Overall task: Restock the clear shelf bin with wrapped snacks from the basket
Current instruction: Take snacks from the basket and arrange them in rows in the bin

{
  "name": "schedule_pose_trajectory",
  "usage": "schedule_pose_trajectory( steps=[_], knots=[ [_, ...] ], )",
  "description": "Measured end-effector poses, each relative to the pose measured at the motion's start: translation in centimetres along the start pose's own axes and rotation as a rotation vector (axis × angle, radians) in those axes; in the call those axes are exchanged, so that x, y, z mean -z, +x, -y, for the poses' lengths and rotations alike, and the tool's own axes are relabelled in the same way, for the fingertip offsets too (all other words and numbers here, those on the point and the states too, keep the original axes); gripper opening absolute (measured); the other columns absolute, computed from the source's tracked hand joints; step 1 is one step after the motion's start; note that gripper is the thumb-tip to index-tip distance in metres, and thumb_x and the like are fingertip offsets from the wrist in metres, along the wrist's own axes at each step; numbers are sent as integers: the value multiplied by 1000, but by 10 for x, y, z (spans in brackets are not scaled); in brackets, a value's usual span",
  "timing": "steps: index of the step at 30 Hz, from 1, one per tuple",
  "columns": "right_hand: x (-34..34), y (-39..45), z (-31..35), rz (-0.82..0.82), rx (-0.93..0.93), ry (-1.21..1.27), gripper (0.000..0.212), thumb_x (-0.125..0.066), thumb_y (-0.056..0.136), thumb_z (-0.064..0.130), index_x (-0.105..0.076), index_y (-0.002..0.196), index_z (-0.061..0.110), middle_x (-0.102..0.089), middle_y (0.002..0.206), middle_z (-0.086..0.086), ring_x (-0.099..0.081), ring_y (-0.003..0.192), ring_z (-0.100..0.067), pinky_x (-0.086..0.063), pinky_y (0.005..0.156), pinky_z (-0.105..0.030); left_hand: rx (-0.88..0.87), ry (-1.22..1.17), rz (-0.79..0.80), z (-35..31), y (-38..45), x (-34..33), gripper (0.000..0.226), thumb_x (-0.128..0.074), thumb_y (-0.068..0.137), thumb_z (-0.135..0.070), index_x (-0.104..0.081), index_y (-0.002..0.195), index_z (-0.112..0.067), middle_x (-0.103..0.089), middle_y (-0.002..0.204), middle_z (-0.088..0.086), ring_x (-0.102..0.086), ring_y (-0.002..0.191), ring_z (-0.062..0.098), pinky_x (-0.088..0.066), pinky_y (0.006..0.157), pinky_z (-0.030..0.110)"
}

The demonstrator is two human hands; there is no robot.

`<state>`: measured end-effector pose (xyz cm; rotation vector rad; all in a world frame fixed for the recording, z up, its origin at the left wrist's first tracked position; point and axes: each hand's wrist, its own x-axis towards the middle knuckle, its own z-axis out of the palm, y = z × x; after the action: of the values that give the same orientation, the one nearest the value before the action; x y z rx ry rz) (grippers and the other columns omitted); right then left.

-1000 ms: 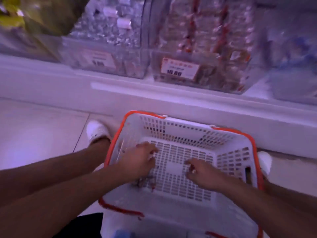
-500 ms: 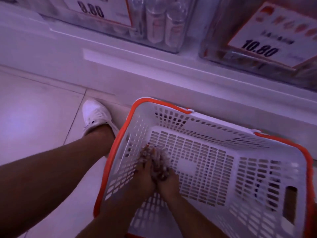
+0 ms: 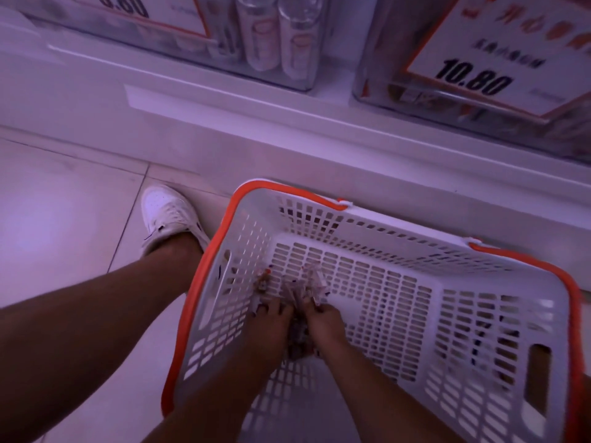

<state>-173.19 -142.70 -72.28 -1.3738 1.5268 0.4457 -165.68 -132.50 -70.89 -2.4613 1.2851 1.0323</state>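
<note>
1. Basket (image 3: 396,231): white perforated plastic with an orange rim; stands on the floor just before the shelf base; its slotted bottom is largely bare.
2. Wrapped snacks (image 3: 303,290): a small bunch of thin clear-wrapped pieces with red and dark markings (print too blurred to read); gathered at the left part of the basket bottom, with a few loose pieces just to the left of the bunch.
3. Clear shelf bin (image 3: 377,75): transparent, on the shelf above the basket at upper right; carries a price card (image 3: 486,55) reading 10.80; contents indistinct.
</note>
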Motion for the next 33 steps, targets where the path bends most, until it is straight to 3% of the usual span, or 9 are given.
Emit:
schedule_pose_trajectory(
  steps=[4,8,13,17,21,26,28,30,33],
  knots=[
    [19,8,5,-106,251,-340,38,-52,94,38,-63,119,11,-68,111,-15,-66,100,-33,-53,79,-35,27,-13,-47,11,2,0,64,-51,90,-25,-27,149,-22,-37,150,3,-42,131,27,-36,106,37],
    [17,9,7,-186,448,-552,48,-48,93,46,-55,127,12,-60,119,-12,-61,108,-31,-55,83,-36,-87,-133,-155,18,2,3,77,-50,91,-29,-14,158,-18,-3,166,11,-20,149,31,-25,117,35],
    [-2,11,16,-106,415,-362,55,-64,83,57,-63,118,15,-62,115,-11,-59,108,-30,-50,89,-34,-303,-237,-126,28,13,7,56,-49,90,-18,-46,146,-11,-13,164,6,-28,148,27,-19,120,31],
    [-2,15,24,-91,303,-138,28,-76,77,31,-70,102,19,-72,100,-5,-68,95,-25,-52,81,-30,-304,-311,-60,32,8,7,46,-49,93,-13,-53,139,-15,-25,162,6,-51,127,28,-38,107,36],
    [9,12,23,-45,473,-118,10,-72,79,20,-67,87,21,-66,81,3,-63,75,-3,-51,69,-26,-135,-46,-138,28,2,4,45,-49,88,-14,-59,131,-19,-58,131,5,-60,109,28,-49,94,35],
    [78,27,-11,-234,909,-684,53,-66,78,25,-60,130,17,-61,110,-4,-61,96,-26,-57,72,-36,-297,186,-212,27,1,16,32,-43,69,-21,-73,78,-19,-70,84,3,-68,74,23,-57,66,27],
    [91,28,-26,-277,995,-776,54,-68,79,20,-60,131,11,-62,113,-7,-63,100,-28,-58,73,-37,-328,216,-181,26,3,17,20,-69,61,-23,-74,81,-20,-72,90,4,-70,76,22,-57,65,28],
    [89,28,-39,-265,974,-925,61,-69,78,19,-56,137,10,-63,119,-7,-61,109,-29,-56,84,-39,-378,208,-134,27,3,10,35,-82,53,-24,-74,87,-24,-72,97,1,-70,77,19,-56,61,25],
    [77,27,-54,-328,842,-1007,69,-71,73,22,-54,139,9,-62,125,-8,-60,114,-30,-52,90,-45,-441,201,-143,26,-2,5,28,-55,70,-24,-75,90,-25,-71,91,-2,-68,71,17,-53,52,21]
  ],
)
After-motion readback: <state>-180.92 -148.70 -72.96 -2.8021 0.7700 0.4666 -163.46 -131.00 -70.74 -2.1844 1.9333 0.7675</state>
